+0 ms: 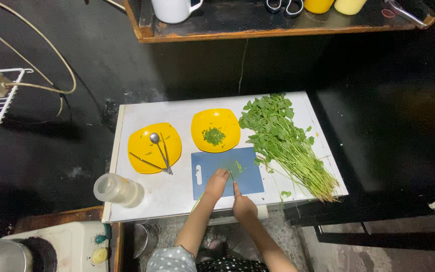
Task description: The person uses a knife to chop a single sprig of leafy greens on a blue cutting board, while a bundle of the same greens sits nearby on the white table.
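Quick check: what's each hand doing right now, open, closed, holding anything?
Left hand: pressed on the blue cutting board, grip unclear.
Right hand: closed on what looks like a knife.

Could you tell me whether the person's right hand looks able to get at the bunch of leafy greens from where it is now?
Probably yes. The right hand rests at the blue cutting board, and the leafy greens lie just to its right on the white table, with nothing standing between them.

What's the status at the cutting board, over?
Left hand flat on blue cutting board, pinning green stems. Right hand at near edge, grip unclear. Chopped greens on yellow plate. Herb bunch alongside, nothing blocking.
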